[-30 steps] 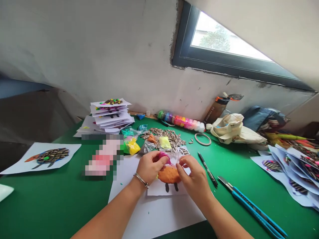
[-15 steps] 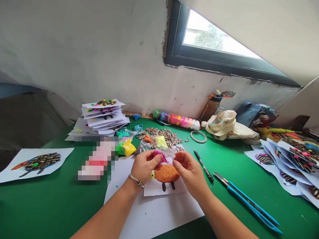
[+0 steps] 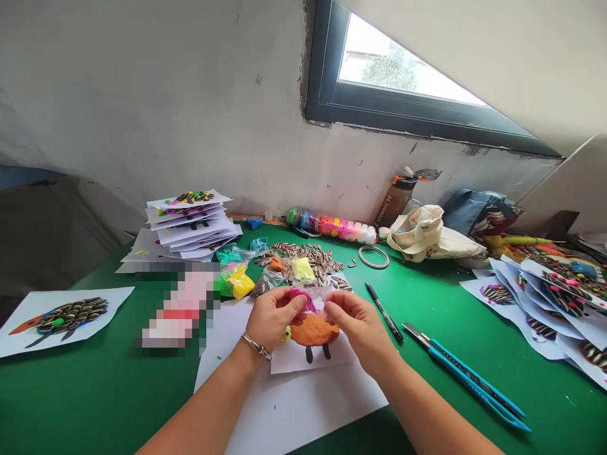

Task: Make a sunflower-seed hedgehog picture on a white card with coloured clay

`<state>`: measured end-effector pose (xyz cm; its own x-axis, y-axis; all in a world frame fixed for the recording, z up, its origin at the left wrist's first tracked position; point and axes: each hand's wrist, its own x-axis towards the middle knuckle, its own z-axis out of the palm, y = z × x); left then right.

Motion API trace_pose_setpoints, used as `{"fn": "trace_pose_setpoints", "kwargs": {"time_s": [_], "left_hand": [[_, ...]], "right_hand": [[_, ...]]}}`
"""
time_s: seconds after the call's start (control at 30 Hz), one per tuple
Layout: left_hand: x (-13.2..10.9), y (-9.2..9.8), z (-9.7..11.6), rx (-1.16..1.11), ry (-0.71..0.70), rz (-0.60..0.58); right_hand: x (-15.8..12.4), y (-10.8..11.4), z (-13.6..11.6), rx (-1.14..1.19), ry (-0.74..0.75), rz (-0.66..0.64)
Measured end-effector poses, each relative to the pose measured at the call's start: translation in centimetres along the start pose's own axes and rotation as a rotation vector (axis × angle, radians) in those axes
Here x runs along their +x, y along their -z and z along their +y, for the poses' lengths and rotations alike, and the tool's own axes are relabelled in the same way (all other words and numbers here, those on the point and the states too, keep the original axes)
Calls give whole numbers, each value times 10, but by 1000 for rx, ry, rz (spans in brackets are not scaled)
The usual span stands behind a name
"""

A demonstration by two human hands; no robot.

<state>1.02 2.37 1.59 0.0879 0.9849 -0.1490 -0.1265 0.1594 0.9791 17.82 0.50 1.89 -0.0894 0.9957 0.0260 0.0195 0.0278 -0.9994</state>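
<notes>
Fingers [image 3: 290, 304] of your L hand [image 3: 271, 321] are closed on a lump of pink modelling clay [image 3: 300, 297]. A clear plastic bag [image 3: 318, 296] sits against it; exact contact is hidden. Fingers [image 3: 334, 309] of your R hand [image 3: 358, 330] are pinched on the bag, apparently at its edge, thumb and index nearly tip to tip. This two-hand hold prob. serves to part clay from film while keeping both above the work.

Both hands are directly over the orange clay body [image 3: 315, 330], which lies on a small white paper sheet [image 3: 310, 361]. That sheet rests on a larger white sheet [image 3: 294, 414] on the green worktop [image 3: 90, 404]; the larger sheet likely shields the surface. Two black seed legs [image 3: 317, 354] sit below the body, w/ a small yellow-green clay bit [image 3: 286, 334] at its L end.

Beyond your hands, a striped sunflower seed pile [image 3: 303, 259] and a yellow clay bag [image 3: 239, 282] lie within easy reach, prob. for that reason. To the R, a black pen [image 3: 383, 312] and a blue utility knife [image 3: 462, 376] lie beside the work, apart from your hands. Far L: stacked seed-decorated sheets [image 3: 190, 218]. A pixelated patch [image 3: 175, 309] hides whatever lies L of your work.
</notes>
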Motion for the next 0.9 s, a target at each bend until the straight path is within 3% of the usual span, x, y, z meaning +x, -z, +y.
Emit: {"fn": "trace_pose_setpoints", "kwargs": {"time_s": [0.23,0.4,0.6,0.9], "left_hand": [[-6,-6,3,-19,54,-103],[-7,-5,5,-2,69,-99],[-11,-5,11,-132,110,-141],[-12,-5,17,-298,167,-115]], "right_hand": [[-5,-1,-7,-315,105,58],[-4,-2,-10,-147,28,46],[-9,-6,-10,52,-56,-77],[-10,-5,-14,203,-68,-165]]}}
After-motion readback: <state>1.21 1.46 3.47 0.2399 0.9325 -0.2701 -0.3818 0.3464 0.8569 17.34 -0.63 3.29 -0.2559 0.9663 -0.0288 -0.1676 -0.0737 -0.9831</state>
